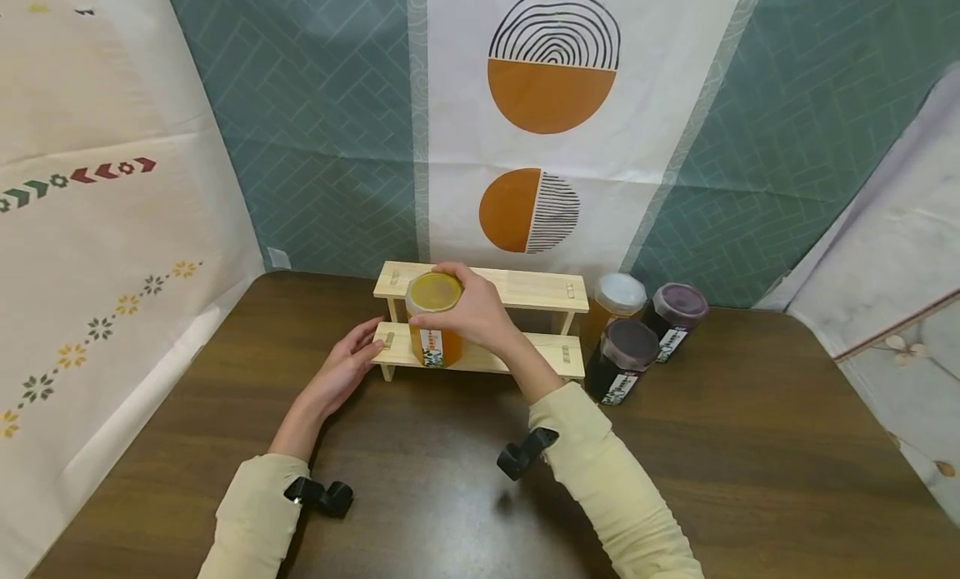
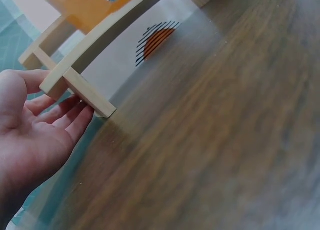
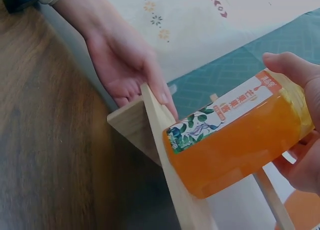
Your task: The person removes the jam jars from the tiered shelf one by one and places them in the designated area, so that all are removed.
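A two-tier wooden step rack [image 1: 525,287] stands at the back of the table. My right hand [image 1: 477,311] grips a jar of orange contents [image 1: 435,346] around its yellow-topped lid. The jar is upright at the left part of the lower tier, and in the right wrist view its base meets that board. A white label with printed leaves faces front. At the rack's left end my left hand [image 1: 347,371] holds the lower board. In the left wrist view the thumb lies at the board's end, and the fingers curl beneath, by the leg [image 2: 92,93].
Right of the rack stand an orange jar with a whitish lid [image 1: 619,292] and two dark jars, one in front [image 1: 622,362] and one behind [image 1: 677,306]. A patterned cloth [image 1: 330,146] hangs behind the brown wooden table [image 1: 420,471].
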Available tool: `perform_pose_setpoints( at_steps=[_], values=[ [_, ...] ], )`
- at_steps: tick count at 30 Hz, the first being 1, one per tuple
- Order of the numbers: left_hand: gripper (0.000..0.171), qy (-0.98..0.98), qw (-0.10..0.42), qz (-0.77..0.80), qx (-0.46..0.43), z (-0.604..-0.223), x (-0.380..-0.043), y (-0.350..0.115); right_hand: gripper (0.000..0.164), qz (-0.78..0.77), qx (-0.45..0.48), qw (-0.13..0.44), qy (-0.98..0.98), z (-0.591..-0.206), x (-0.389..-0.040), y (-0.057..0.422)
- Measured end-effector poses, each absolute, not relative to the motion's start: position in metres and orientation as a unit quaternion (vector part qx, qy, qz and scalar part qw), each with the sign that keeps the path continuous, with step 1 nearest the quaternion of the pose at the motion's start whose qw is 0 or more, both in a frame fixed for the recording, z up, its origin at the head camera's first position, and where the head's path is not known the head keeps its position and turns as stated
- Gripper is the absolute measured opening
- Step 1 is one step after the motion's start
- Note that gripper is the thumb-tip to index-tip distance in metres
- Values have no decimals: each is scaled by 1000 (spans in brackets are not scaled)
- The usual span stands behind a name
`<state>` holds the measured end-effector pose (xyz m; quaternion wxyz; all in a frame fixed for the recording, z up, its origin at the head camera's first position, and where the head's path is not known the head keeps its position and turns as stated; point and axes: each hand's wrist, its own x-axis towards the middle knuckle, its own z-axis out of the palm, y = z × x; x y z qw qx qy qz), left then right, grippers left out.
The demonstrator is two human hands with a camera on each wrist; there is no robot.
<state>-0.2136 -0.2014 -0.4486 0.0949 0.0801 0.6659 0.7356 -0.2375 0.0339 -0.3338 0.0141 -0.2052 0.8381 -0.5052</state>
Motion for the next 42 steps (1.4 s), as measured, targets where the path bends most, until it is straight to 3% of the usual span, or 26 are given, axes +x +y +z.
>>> perform_pose_setpoints(
  at_steps=[8,23,42],
  values=[
    [58,677,86,727,74,-450,-212,-203,71,-539,-197,28,818,-315,-237,73],
    [59,674,89,729,77,-447,-210,-204,65,-557,-221,-2,801,-249,-230,188],
    [60,675,96,727,81,-448,-212,-199,56,-488,-158,-52,857,-245,-205,323]
  ],
)
